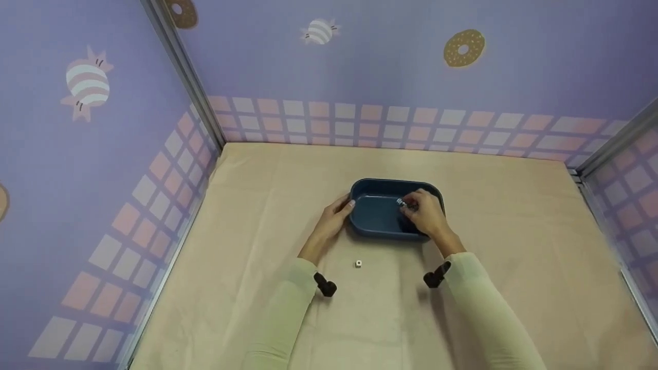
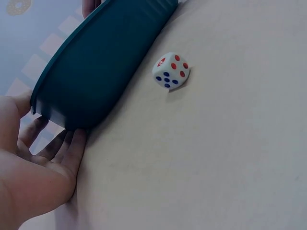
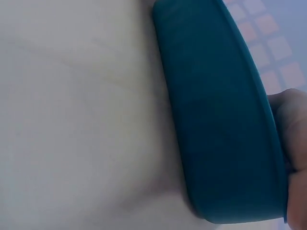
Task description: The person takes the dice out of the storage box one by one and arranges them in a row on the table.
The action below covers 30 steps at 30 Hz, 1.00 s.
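Observation:
A dark teal plastic tub [image 1: 378, 213] with rounded corners sits on the cloth. My left hand [image 1: 331, 221] grips its left end, thumb at the rim and fingers against the outer wall, as the left wrist view shows. Inside the tub's right half, my right hand [image 1: 425, 211] pinches small white dice [image 1: 400, 202] with dark spots; how many is hidden by the fingers. In the right wrist view the tub's wall covers most of that hand. One white die [image 2: 171, 71] with red and blue pips lies on the cloth in front of the tub.
Beige cloth [image 1: 288, 174] covers the table, with slight creases. Purple panels [image 1: 360, 61] printed with sweets and pastel squares stand at the back and both sides, joined by metal posts [image 1: 193, 77]. Black wrist mounts [image 1: 326, 285] stick out from both sleeves.

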Motion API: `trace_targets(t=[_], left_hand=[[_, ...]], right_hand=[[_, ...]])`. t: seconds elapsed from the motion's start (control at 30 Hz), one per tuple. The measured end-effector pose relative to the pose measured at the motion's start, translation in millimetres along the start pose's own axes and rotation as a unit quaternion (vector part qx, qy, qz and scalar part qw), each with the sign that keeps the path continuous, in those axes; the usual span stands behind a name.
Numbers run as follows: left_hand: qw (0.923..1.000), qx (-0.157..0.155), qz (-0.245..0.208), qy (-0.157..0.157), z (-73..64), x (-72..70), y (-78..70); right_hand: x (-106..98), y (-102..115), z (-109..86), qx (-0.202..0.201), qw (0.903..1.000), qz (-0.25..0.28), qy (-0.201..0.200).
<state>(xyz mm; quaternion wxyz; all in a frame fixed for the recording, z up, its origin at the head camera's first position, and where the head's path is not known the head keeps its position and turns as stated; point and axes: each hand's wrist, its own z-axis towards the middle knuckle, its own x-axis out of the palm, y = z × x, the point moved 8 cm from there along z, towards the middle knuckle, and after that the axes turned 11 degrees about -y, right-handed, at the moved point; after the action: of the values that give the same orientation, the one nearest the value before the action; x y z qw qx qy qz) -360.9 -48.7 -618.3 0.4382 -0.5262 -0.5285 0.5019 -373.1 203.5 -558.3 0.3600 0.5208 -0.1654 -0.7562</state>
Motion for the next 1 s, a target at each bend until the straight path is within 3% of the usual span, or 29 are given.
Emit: trace_targets(t=[0.43, 0.73, 1.0], left_hand=[[1.0, 0.005, 0.002, 0.001, -0.2, 0.7, 0.0], [0.9993, -0.002, -0.037, 0.009, 1.6, 5.1, 1.0], [0.9999, 0.014, 0.003, 0.005, -0.1, 0.4, -2.0]], right_hand=[[9, -5, -3.1, 0.022, 0.9978, -0.044, 0.044], [10, -5, -4.4, 0.032, 0.9953, -0.07, 0.059], [13, -5, -3.6, 0.033, 0.9943, -0.077, 0.066]])
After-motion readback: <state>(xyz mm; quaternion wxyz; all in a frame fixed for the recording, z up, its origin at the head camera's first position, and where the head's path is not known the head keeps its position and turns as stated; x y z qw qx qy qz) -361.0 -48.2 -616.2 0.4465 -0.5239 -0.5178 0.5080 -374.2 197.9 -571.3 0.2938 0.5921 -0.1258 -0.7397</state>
